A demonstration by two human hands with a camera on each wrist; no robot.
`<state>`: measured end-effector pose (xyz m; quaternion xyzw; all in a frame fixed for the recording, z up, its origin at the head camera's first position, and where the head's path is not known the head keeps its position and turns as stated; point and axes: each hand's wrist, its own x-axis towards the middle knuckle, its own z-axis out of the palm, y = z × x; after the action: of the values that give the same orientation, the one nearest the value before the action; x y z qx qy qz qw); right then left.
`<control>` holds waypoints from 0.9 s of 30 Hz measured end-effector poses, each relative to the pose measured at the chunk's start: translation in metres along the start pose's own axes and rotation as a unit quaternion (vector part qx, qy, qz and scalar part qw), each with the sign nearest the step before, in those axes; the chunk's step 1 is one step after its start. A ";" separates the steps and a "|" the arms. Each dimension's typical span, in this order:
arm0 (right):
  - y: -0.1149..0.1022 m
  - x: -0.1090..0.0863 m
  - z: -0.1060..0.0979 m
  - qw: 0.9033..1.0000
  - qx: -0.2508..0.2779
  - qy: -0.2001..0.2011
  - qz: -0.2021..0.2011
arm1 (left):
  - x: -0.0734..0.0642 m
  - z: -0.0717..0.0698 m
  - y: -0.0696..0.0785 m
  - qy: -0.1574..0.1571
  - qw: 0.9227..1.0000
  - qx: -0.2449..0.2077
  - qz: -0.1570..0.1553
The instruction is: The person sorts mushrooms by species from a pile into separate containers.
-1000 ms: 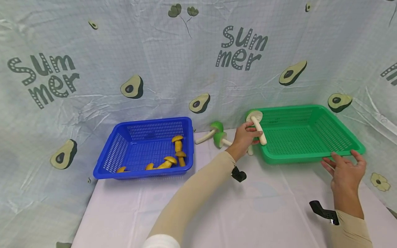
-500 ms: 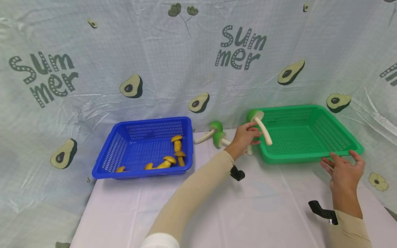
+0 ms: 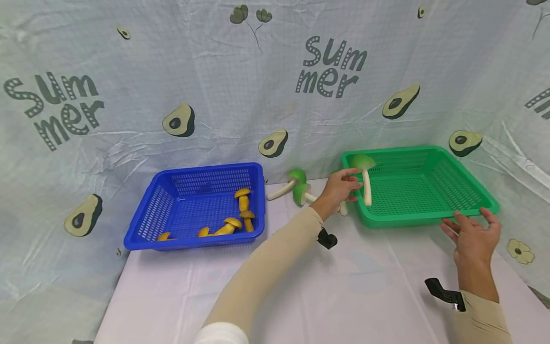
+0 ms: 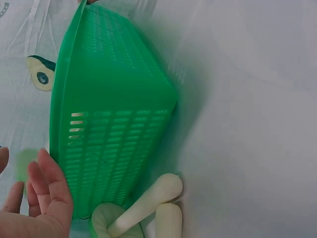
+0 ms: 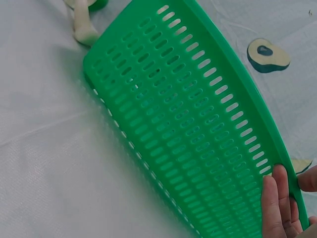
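Note:
In the head view, my left hand (image 3: 337,191) is at the left end of the green basket (image 3: 408,219), thumb and fingers parted. Just beyond its fingertips, inside the rim, is a slightly blurred toy mushroom (image 3: 367,188) with a green cap and pale stem; whether it touches the basket floor I cannot tell. The left wrist view shows the hand's fingers (image 4: 49,186) beside the basket wall, clear of the mushroom's blurred green cap (image 4: 26,161). My right hand (image 3: 474,241) pinches the basket's near right rim, thumb on one side and fingers on the other (image 5: 273,203).
Left of the green basket lie green-capped mushrooms (image 3: 302,194) on the white tablecloth (image 3: 343,296), one partly behind my left hand. A blue basket (image 3: 193,243) further left holds several yellow mushrooms (image 3: 229,225). A printed cloth (image 3: 215,86) hangs behind.
The mushroom has left my left hand's grip, moving right and slightly down over the green basket. My left fingers have parted. My right hand stays on the rim.

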<state>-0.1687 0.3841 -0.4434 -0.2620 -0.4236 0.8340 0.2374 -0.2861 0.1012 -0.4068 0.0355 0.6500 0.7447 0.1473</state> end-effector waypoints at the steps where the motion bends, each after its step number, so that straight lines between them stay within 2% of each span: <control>1: 0.001 0.000 0.001 1.000 -0.001 0.000 0.001 | 0.000 -0.001 0.000 0.003 1.000 -0.002 0.001; 5: 0.003 -0.001 0.002 1.000 -0.012 -0.001 0.004 | -0.002 -0.004 0.002 0.009 1.000 -0.004 0.002; 9: 0.003 -0.001 0.002 1.000 -0.017 0.001 0.003 | -0.004 -0.012 0.001 -0.004 1.000 -0.011 -0.004; 17: 0.002 0.002 -0.001 1.000 0.000 -0.005 0.003 | -0.007 -0.040 -0.005 -0.019 0.999 -0.029 0.004; 23: 0.000 0.002 -0.002 1.000 -0.001 -0.002 0.002 | -0.012 -0.060 -0.005 -0.011 0.999 -0.045 0.017; 27: 0.000 0.002 -0.002 1.000 -0.001 -0.004 0.005 | -0.014 -0.072 -0.006 0.003 0.998 -0.060 0.016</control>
<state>-0.1693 0.3866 -0.4445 -0.2607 -0.4242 0.8359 0.2309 -0.2891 0.0293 -0.4221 0.0345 0.6037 0.7849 0.1352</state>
